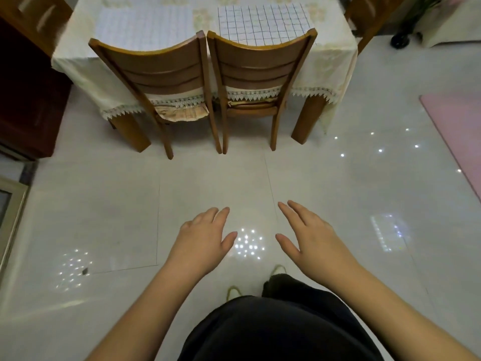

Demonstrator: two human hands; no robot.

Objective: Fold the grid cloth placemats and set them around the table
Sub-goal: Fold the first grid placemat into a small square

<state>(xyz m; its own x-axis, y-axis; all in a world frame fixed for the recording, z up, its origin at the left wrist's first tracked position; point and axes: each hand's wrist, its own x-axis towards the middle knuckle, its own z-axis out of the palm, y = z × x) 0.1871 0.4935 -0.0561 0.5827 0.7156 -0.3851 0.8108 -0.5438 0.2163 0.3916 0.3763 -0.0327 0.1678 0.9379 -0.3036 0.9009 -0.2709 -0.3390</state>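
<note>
So both hands, left hand [205, 234] and right hand [311, 234], hang over the floor with fingers relaxed, holding nothing. Two grid placemats lie along the table's [335, 71] near edge: pale left placemat [145, 24], hard to read, and dark-lined right placemat [263, 19], both partly hidden by chair backs [166, 66].

The table [338, 63] is cut off by the top edge; its far side is out of view. The left placemat [145, 24] is blurred, its grid faint, and its near edge is hidden behind the left chair [156, 71]. The right placemat [263, 22] is partly hidden by the right chair [260, 66]. Chair seats are largely covered by the tablecloth [80, 74]. The feet [278, 269] are mostly hidden by dark clothing [273, 329]. Both forearms run off the bottom edge.
</note>
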